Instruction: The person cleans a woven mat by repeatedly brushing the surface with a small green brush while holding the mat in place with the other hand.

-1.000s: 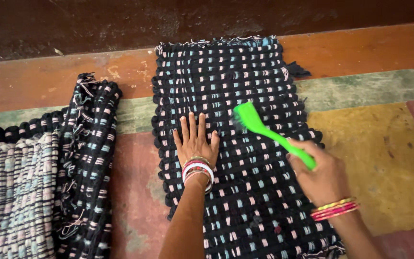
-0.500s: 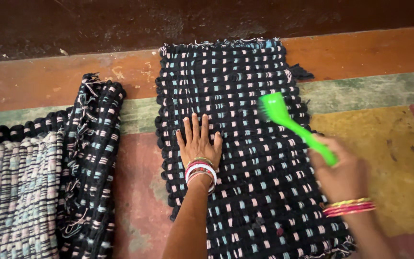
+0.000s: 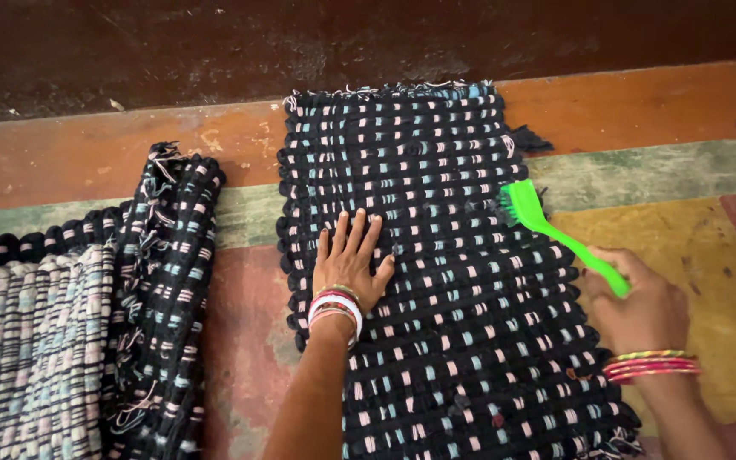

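A black woven mat with pink and light-blue flecks lies flat on the painted floor. My left hand presses flat on its left part, fingers spread, bangles on the wrist. My right hand grips the handle of a bright green brush. The brush head rests on the mat's right edge, bristles down. Bangles ring my right wrist too.
A second mat of the same weave lies folded at the left, over a paler striped mat. The floor is painted in orange, green, yellow and red patches. A dark wall base runs along the top.
The brush has swept rightward across the mat, from its middle to its right edge. My right hand moved right and down with it. My left hand stayed pressed on the mat.
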